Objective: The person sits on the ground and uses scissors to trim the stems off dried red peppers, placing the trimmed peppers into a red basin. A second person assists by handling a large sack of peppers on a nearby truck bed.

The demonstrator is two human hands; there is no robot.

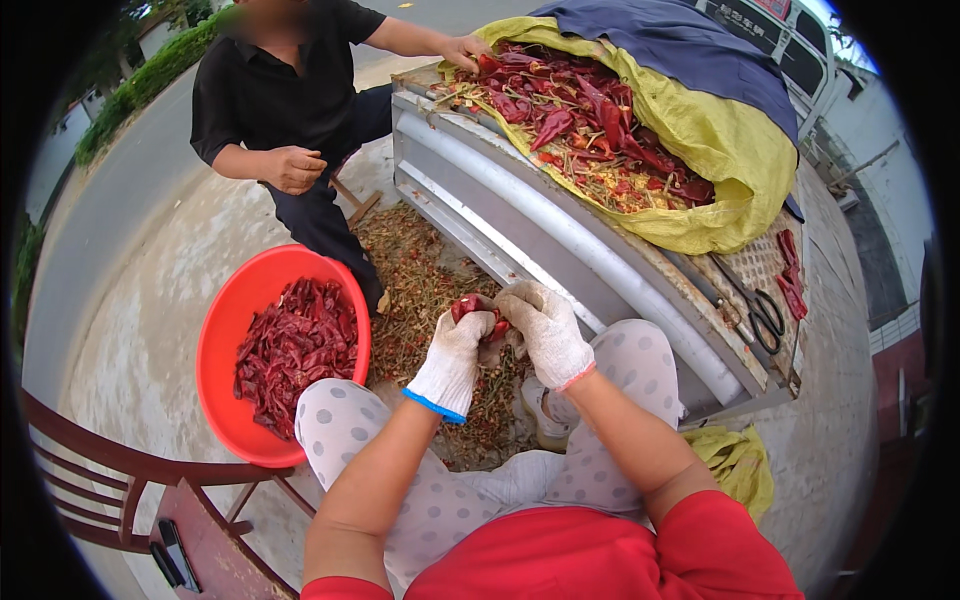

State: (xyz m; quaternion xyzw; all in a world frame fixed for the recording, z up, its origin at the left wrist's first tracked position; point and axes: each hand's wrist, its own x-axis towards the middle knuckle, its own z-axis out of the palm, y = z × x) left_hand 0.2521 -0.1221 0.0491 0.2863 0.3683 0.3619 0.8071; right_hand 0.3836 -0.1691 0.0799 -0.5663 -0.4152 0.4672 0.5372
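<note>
Red and shiny, a pepper (466,306) pokes out of our left hand (452,350), near the middle of the frame. We wear white gloves (437,378). Our left fingers are closed around the pepper. Our right hand (550,330) is just beside it with bent fingers, but we cannot tell if they grip anything.

On the left of the frame, a red tub (222,360) holds a big pile of peppers (300,350), so we think a good part is done. At the upper right, a yellow sack (745,165) lies open on a metal surface (772,258), with lots of loose peppers (605,105) inside. We guess plenty of work is left. Little dry bits (410,260) cover the ground around the middle. Another person (290,105) is at the upper left. Black scissors (765,315) lie at the right, and nobody holds them.
</note>
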